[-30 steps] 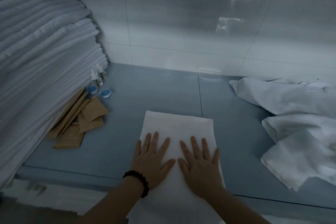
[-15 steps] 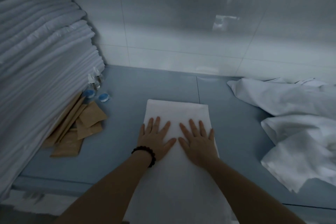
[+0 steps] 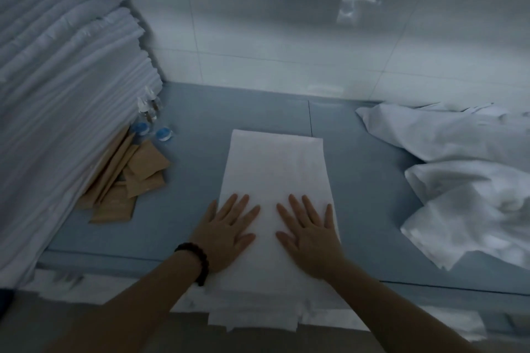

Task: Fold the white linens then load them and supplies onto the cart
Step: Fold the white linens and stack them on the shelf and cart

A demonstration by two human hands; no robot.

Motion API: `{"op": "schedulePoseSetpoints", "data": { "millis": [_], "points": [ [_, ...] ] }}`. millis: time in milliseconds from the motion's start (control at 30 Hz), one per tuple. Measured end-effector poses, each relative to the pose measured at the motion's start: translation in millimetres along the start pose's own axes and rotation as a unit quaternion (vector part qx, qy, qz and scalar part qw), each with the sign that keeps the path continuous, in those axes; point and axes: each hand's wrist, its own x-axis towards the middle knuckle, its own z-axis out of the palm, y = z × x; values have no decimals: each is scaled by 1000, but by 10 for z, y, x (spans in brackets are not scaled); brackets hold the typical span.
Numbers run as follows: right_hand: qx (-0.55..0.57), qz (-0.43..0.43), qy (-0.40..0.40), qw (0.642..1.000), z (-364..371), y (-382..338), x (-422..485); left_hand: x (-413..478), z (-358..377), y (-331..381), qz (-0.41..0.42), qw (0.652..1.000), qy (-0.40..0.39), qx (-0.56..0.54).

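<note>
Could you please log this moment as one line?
left hand: flat on folded towel | right hand: flat on it too | unfolded linens: heaped at right | folded stack: left

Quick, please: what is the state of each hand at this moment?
Left hand: open, fingers straight, pressing flat on the folded white linen.
Right hand: open, also flat on that linen.

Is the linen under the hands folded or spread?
Folded: the linen is a narrow strip, layered edges showing at its near end.
</note>
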Motion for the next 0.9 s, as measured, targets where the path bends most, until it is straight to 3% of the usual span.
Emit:
{"op": "schedulePoseSetpoints", "data": {
  "millis": [233,333,467,600,733,900],
  "points": [
    [-10,97,-19,995,-71,388,-242,-190,-33,-83,-46,999,0,16],
    [-34,114,-27,993,-182,411,-312,-281,-119,-74,-29,999,5,29],
    [2,15,-36,999,-208,91,-432,-441,-71,91,72,997,-8,3],
    [7,-33,-70,997,-126,9,-577,-482,-74,91,78,997,-20,9],
    [-52,-65,-75,994,-217,254,-728,-610,-61,-154,128,988,-65,61],
    [-120,-131,-94,980,-238,442,-1002,-739,-158,-227,172,971,-47,160]
  ]
}}
